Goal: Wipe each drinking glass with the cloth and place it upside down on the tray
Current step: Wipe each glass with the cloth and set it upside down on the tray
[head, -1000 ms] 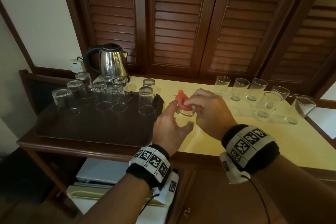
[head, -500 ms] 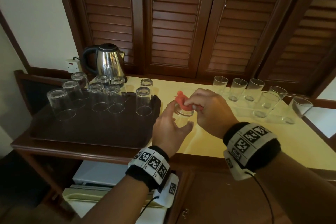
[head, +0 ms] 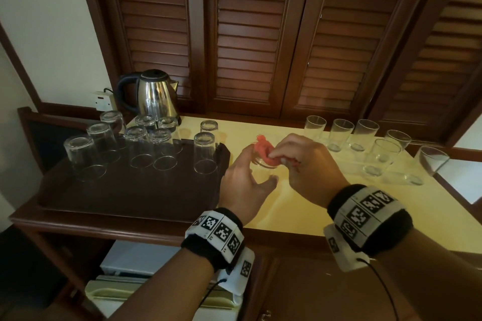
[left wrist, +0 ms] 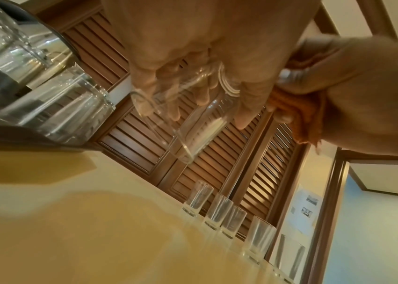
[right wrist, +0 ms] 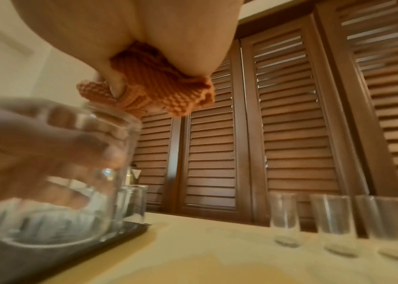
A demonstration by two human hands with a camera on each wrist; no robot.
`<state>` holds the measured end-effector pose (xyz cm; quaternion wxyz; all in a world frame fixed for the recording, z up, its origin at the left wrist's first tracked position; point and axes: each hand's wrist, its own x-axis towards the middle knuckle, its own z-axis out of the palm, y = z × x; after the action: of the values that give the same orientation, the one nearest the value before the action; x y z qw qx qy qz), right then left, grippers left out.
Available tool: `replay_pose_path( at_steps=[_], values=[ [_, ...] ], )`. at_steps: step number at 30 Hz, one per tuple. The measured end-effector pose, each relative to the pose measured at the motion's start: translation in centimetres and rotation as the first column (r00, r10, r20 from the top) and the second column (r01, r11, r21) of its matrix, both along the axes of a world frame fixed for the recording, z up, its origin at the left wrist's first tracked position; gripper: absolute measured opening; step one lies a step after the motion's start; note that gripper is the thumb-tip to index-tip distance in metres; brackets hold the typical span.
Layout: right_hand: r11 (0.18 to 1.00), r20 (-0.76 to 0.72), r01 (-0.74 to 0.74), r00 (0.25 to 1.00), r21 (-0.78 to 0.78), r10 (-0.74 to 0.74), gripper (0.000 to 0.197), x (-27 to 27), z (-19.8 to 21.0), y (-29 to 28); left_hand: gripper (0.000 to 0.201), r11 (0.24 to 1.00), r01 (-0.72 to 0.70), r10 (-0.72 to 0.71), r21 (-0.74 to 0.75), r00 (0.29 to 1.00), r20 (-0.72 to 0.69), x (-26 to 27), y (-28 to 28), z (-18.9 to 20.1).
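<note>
A clear drinking glass [head: 262,163] hangs above the yellow counter [head: 313,208], just right of the dark brown tray [head: 130,195]. My left hand [head: 254,173] grips its side with curled fingers and thumb. In the right wrist view the glass [right wrist: 71,182] has its wider end facing down. My right hand [head: 280,156] pinches a bunched orange-red cloth [head: 264,150] against the glass's upper end; the cloth [right wrist: 159,86] fills that hand's fingers. The left wrist view shows the glass [left wrist: 193,123] tilted under my fingers.
Several glasses [head: 206,154] stand upside down on the tray's far half; its near half is bare. Several upright glasses [head: 340,134] line the counter's right side. A steel kettle [head: 154,94] stands behind the tray, before the wooden shutters [head: 260,34].
Both hands, the glass and the cloth stay in almost the same place. Only the head view has shifted slightly.
</note>
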<state>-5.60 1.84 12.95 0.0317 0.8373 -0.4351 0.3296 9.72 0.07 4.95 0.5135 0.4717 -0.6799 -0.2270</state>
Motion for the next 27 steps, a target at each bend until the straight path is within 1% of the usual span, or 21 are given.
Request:
replay_pose_path(
  at_steps=[1,3,5,6,9,10,12,13,14,15,16,17,18,19,20,21,22,24,25,26,27],
  values=[
    [1.0,0.011,0.023,1.0,-0.011,-0.023,0.03,0.2,0.1,-0.2,0.066,1.0,0.007,-0.007,-0.008,1.0,0.008,-0.2,0.0,0.1],
    [1.0,0.053,-0.016,0.998,-0.012,0.017,0.025,1.1,0.0,-0.1,0.072,1.0,0.018,-0.018,-0.016,1.0,0.013,-0.4,-0.4,0.1],
    [0.996,0.068,-0.085,0.994,0.017,0.084,0.025,1.3,-0.1,0.1,0.063,1.0,0.013,-0.013,-0.01,1.0,0.004,0.1,-1.0,0.0],
    [0.996,0.056,-0.082,0.995,0.036,0.079,0.027,1.0,-0.1,-0.1,0.059,1.0,0.006,-0.006,0.001,1.0,-0.004,0.3,-1.1,-0.1],
    [1.0,0.025,0.017,1.0,0.025,-0.017,0.031,0.6,-0.1,-1.0,0.066,1.0,-0.002,0.002,0.006,1.0,0.0,0.2,-0.9,-0.2],
    [1.0,0.038,0.016,0.999,0.023,-0.017,0.031,0.9,-0.1,-1.0,0.066,1.0,-0.001,0.001,-0.001,1.0,0.0,0.0,-1.0,-0.2],
    [0.998,0.065,-0.053,0.997,0.044,0.051,0.028,1.3,-0.2,-0.7,0.062,1.0,0.002,-0.002,0.006,1.0,-0.016,0.3,-1.4,-0.2],
    [0.995,0.084,-0.079,0.994,0.067,0.074,0.028,1.2,-0.2,-0.6,0.057,0.999,0.01,-0.009,0.032,0.999,-0.04,0.6,-1.5,-0.2],
    [0.991,0.116,-0.083,0.991,0.101,0.072,0.03,1.0,-0.1,-0.6,0.055,0.997,0.024,-0.017,0.073,0.995,-0.095,0.8,-1.5,-0.2],
    [0.987,0.163,-0.067,0.986,0.143,0.043,0.032,0.6,0.1,-0.7,0.054,0.991,0.049,-0.023,0.128,0.98,-0.195,1.0,-1.5,-0.2],
    [0.981,0.22,-0.047,0.976,0.186,0.005,0.033,0.3,0.4,-0.9,0.055,0.977,0.082,-0.011,0.198,0.943,-0.334,1.1,-1.3,0.1],
    [0.975,0.278,-0.04,0.96,0.217,-0.022,0.033,0.3,0.7,-0.9,0.057,0.953,0.128,0.02,0.273,0.875,-0.483,1.2,-1.2,0.4],
    [0.97,0.332,-0.054,0.943,0.237,-0.029,0.032,0.3,0.9,-0.7,0.056,0.921,0.187,0.073,0.342,0.78,-0.621,1.4,-1.3,0.8],
    [0.964,0.382,-0.082,0.924,0.253,-0.022,0.032,0.5,0.9,-0.4,0.052,0.888,0.246,0.133,0.389,0.672,-0.729,1.8,-1.5,1.1],
    [0.957,0.421,-0.113,0.907,0.268,-0.011,0.032,0.7,0.9,0.0,0.044,0.866,0.291,0.18,0.407,0.577,-0.797,2.4,-1.9,1.3],
    [0.95,0.445,-0.139,0.895,0.279,0.0,0.033,0.8,0.8,0.5,0.042,0.855,0.326,0.208,0.404,0.497,-0.842,3.2,-2.3,1.5],
    [0.943,0.45,-0.156,0.893,0.292,0.009,0.034,0.9,0.6,1.0,0.049,0.846,0.366,0.22,0.387,0.422,-0.88,4.0,-2.7,1.7],
    [0.939,0.408,-0.14,0.913,0.315,0.0,0.035,1.0,-0.1,1.3,0.077,0.83,0.431,0.232,0.354,0.31,-0.922,4.8,-3.1,1.8],
    [0.946,0.39,-0.108,0.921,0.305,-0.02,0.035,1.1,-0.5,1.2,0.086,0.824,0.45,0.234,0.344,0.282,-0.93,4.9,-3.0,1.9],
    [0.953,0.398,-0.077,0.916,0.294,-0.048,0.034,1.3,-0.9,1.0,0.087,0.825,0.453,0.234,0.338,0.271,-0.934,4.9,-3.0,1.8],
    [0.956,0.429,-0.058,0.9,0.288,-0.075,0.032,1.7,-1.1,0.9,0.084,0.828,0.451,0.231,0.334,0.268,-0.935,4.9,-2.9,1.7]
  ],
)
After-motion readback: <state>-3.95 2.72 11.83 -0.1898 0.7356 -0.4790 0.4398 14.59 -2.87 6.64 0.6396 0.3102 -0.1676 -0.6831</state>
